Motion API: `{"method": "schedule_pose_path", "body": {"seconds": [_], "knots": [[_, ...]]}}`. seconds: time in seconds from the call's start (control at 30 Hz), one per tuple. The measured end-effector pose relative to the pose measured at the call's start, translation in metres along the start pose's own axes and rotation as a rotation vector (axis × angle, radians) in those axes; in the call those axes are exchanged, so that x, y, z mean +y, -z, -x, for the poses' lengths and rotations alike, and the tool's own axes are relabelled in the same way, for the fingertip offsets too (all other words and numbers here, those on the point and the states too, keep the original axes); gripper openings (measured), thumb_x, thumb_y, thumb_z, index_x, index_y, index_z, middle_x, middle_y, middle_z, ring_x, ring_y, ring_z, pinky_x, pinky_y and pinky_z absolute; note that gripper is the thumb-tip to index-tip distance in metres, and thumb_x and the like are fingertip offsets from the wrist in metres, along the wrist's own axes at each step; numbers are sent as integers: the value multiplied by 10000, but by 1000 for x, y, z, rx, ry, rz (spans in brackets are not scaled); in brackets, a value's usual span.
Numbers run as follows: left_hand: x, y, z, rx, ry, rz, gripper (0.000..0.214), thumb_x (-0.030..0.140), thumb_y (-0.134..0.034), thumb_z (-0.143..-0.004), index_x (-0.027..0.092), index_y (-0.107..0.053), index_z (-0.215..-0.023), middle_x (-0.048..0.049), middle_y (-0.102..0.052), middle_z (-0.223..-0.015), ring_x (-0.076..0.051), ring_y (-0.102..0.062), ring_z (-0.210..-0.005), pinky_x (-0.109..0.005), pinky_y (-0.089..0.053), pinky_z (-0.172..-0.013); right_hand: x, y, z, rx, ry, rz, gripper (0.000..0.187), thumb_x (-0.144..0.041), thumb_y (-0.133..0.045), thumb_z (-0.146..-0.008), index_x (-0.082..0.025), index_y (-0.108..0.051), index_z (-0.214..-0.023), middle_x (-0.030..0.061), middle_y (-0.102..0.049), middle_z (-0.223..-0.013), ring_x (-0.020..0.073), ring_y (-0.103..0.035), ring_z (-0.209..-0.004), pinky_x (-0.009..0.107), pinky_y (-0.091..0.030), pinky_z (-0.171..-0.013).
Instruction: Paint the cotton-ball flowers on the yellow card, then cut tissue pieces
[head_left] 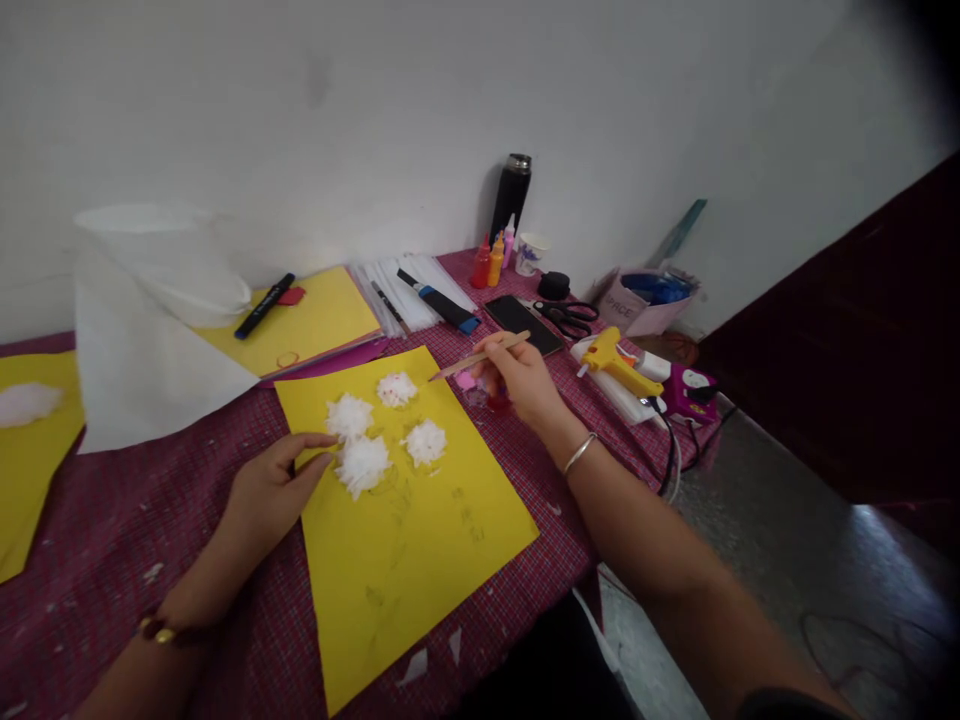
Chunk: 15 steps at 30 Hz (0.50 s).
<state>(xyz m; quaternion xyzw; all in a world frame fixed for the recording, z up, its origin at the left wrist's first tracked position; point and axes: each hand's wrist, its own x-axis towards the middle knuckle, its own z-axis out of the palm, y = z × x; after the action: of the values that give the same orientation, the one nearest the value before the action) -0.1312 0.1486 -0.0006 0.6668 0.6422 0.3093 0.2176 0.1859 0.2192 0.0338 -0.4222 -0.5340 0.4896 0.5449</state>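
A yellow paper sheet lies on the red checked tablecloth. Several white fluffy tissue flowers sit on its upper part. My left hand rests flat on the sheet's left edge, fingers stretched toward the flowers, holding nothing. My right hand is closed on a thin wooden stick, perhaps a brush, that points left. This hand hovers over small pink and red pots just right of the sheet.
Yellow glue gun and purple plug at right, black scissors, phone, paint bottles, black flask, a cup, a box with blue contents. White paper, yellow card with marker at left.
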Motion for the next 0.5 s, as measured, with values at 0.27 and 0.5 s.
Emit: {"method": "schedule_pose_path", "body": {"seconds": [0.27, 0.5], "knots": [[-3, -2, 0, 4, -7, -29, 307, 475, -578, -742, 238, -705, -889, -23, -751, -907, -210, -686, -790, -303, -534, -695, 15, -24, 4, -126, -14, 107, 255, -410, -522, -886, -159, -566, -896, -23, -611, -654, 51, -456, -392, 180, -338, -374], [0, -2, 1, 4, 10, -4, 303, 474, -582, -743, 234, -701, -885, -21, -746, -906, -212, -682, -818, -298, -533, -716, 16, -24, 1, -51, 71, 79, 276, -449, -530, -874, -175, -558, -900, -22, -620, -663, 55, -472, -401, 182, -367, -387]]}}
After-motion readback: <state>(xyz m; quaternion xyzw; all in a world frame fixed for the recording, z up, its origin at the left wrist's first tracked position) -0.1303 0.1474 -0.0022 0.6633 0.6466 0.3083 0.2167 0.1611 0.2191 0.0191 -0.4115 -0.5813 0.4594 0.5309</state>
